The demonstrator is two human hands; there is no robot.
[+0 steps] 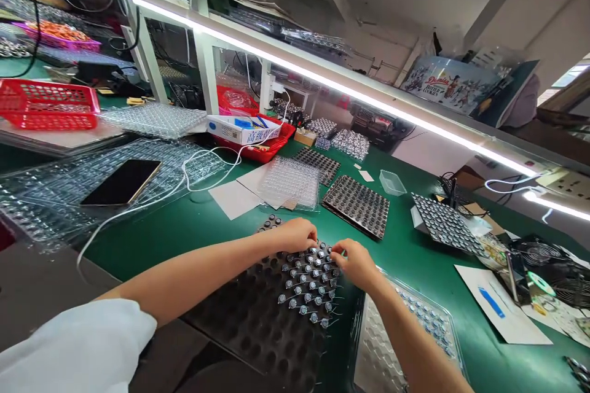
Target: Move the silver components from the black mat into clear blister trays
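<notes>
A dark tray with rows of round holes point(258, 334) lies at the near edge of the green table. Small round silvery parts with thin wires point(310, 282) fill several rows on its right side. My left hand point(302, 235) is over the tray's far edge, fingers bent together at the parts; what they pinch is too small to name. Just right of it, my right hand point(353, 258) has thumb and fingers closed at the corner parts, their contents hidden. Under my right forearm sits a clear plastic tray point(378, 344) holding bluish round parts point(428, 319).
Beyond are more dark trays point(357, 206), clear plastic sheets point(295, 181), a small clear box point(393, 183) and a red basket point(271, 150). A phone point(122, 182) and white cable point(138, 204) lie left. A filled tray point(445, 224) and white sheet point(502, 307) are right.
</notes>
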